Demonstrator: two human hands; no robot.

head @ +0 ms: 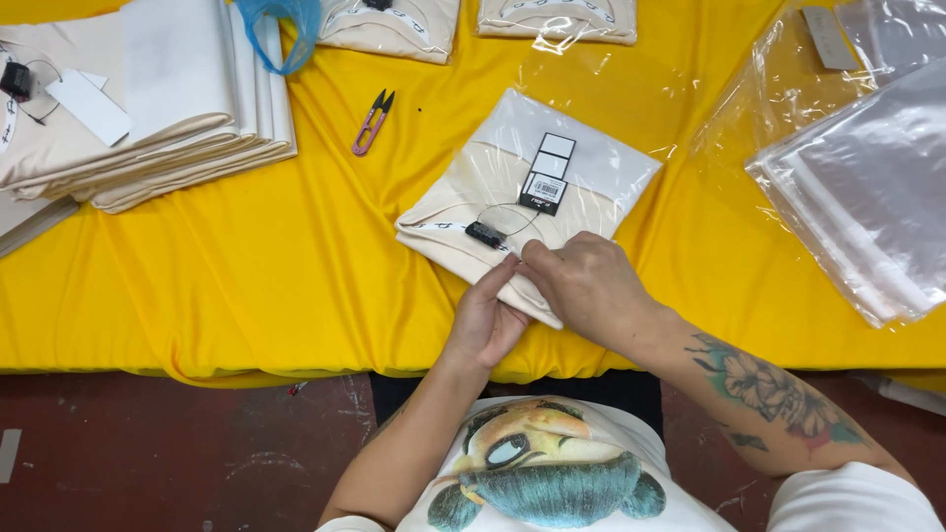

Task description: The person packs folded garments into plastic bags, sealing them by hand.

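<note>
A folded cream garment (493,187) lies on the yellow cloth (296,256), partly under a white sheet. On it rest a hang tag (547,174) with black and white panels and a small black tag seal (485,233) on a thin cord. My left hand (485,320) pinches the garment's near edge, just below the seal. Beside it, my right hand (589,286) grips the same near edge with fingers closed; its fingertips meet those of the left hand.
Pink thread snips (371,122) lie to the upper left of the garment. A stack of folded cream garments (148,108) sits at far left, a pile of clear plastic bags (867,187) at right. Bagged garments (389,25) line the far edge. The table's near edge runs under my wrists.
</note>
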